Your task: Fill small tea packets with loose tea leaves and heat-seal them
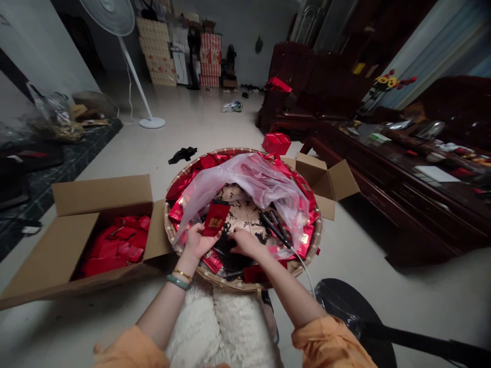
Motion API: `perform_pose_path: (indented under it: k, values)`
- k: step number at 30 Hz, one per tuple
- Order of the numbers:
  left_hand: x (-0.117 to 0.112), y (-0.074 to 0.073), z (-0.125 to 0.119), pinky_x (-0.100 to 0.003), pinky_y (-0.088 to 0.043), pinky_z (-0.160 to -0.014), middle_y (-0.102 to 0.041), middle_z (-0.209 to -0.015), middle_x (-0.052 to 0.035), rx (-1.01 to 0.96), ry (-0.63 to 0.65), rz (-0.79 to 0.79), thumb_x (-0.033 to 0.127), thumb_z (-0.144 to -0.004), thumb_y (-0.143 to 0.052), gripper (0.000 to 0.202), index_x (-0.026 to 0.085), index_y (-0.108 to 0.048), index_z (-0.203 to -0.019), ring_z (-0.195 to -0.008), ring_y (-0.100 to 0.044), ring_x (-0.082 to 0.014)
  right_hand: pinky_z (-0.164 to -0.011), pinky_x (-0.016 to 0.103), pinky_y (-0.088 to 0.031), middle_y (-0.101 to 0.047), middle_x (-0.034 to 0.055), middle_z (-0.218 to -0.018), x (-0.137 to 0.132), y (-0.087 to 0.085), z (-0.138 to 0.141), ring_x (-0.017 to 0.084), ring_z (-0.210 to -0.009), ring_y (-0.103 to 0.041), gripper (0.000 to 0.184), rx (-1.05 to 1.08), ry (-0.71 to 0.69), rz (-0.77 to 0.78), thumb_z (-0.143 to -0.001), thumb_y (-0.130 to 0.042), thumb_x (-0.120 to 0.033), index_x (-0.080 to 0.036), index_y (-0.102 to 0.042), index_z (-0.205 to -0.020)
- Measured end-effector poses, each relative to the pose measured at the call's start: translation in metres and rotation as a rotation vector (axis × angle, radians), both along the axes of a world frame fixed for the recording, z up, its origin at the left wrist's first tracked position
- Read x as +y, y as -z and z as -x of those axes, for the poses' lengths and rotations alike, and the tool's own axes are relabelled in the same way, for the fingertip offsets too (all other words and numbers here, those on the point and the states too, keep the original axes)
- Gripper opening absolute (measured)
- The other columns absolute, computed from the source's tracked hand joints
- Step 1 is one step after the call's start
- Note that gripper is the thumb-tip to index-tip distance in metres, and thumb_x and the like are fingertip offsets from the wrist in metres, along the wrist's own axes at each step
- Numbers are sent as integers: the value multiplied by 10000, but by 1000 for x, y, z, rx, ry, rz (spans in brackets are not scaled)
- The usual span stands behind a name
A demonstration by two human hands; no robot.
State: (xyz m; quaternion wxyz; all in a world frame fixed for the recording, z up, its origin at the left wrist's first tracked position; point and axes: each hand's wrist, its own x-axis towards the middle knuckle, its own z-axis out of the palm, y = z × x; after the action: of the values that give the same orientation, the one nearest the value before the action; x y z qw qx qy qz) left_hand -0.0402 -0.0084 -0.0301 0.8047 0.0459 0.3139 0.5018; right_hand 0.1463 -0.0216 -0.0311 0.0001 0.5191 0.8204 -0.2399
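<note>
A round woven bamboo tray lies in front of me, holding dark loose tea leaves and many small red foil packets along its inner edge. My left hand grips a red packet with a gold emblem, holding it upright. My right hand sits just beside it, fingers pinched together above the leaves; anything between them is hidden. A black-handled sealing tool with a white cord lies in the tray to the right of that hand. A clear plastic bag drapes over the tray's far half.
An open cardboard box of red packets stands to my left, with a second carton behind the tray. A red box and black cloth lie on the tiled floor. A dark wooden table stands right.
</note>
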Motion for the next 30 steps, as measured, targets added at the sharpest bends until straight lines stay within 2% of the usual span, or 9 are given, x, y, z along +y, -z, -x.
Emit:
perform_pose_path:
  k: [3, 6, 10, 14, 17, 20, 23, 25, 30]
  values:
    - [0, 1, 0, -359, -529, -627, -691, -840, -142, -10, 10, -14, 117, -592, -447, 368, 101, -606, -924, -754, -642, -245, -736, 250, -421, -632, 68, -908, -3, -3, -6, 182, -849, -598, 244, -13, 2, -1, -740, -654, -214, -188, -694, -979]
    - [0, 2, -1, -358, -529, -625, -691, -846, -141, -16, 9, -6, 115, -598, -446, 350, 102, -605, -909, -756, -644, -246, -743, 260, -430, -645, 88, -938, -9, -6, -14, 198, -860, -602, 342, -3, -6, -1, -682, -711, -256, -173, -690, -1014]
    - [0, 2, -1, -358, -525, -618, -689, -848, -155, -15, 8, 8, 106, -593, -448, 338, 91, -601, -894, -747, -647, -253, -751, 255, -445, -678, 93, -947, -14, -6, -19, 194, -860, -625, 316, 38, -5, -20, -682, -635, -106, -162, -702, -985]
    - [-1, 1, -1, -365, -522, -628, -689, -842, -166, -8, 24, 4, 97, -579, -446, 356, 87, -598, -900, -741, -648, -255, -805, 275, -462, -720, 70, -930, -9, -13, -30, 191, -880, -650, 236, 222, 154, -47, -736, -607, -128, -180, -723, -935]
    - [-2, 0, -2, -364, -522, -637, -692, -864, -154, -9, 33, -25, 87, -575, -444, 366, 108, -597, -908, -763, -649, -251, -771, 286, -488, -735, 51, -855, -4, -35, -44, 187, -806, -667, 179, 494, 367, -91, -743, -634, -219, -189, -735, -887]
    - [-3, -1, -4, -362, -522, -642, -696, -887, -131, -8, 39, -42, 73, -571, -448, 367, 127, -599, -901, -780, -648, -242, -623, 251, -493, -733, 54, -820, 0, -72, -51, 164, -675, -652, 256, 731, 489, -112, -736, -645, -304, -160, -724, -933]
    - [-5, -3, -6, -360, -523, -646, -697, -899, -121, -4, 62, -50, 66, -558, -448, 388, 127, -603, -909, -786, -646, -236, -581, 226, -479, -727, 54, -829, 6, -107, -44, 149, -662, -638, 271, 816, 438, -197, -739, -647, -314, -147, -719, -941]
    - [-5, -4, -7, -361, -524, -649, -696, -901, -122, -2, 81, -62, 67, -556, -450, 400, 124, -605, -920, -788, -647, -237, -615, 230, -490, -725, 46, -839, 12, -121, -35, 153, -701, -647, 237, 799, 327, -235, -743, -645, -273, -159, -719, -937]
    - [-6, -1, -5, -372, -529, -670, -696, -901, -126, 29, 104, -84, 68, -563, -458, 388, 126, -605, -917, -808, -655, -250, -775, 268, -502, -719, 34, -951, 25, -125, -16, 169, -858, -665, 275, 662, 52, -263, -737, -612, -109, -199, -707, -979]
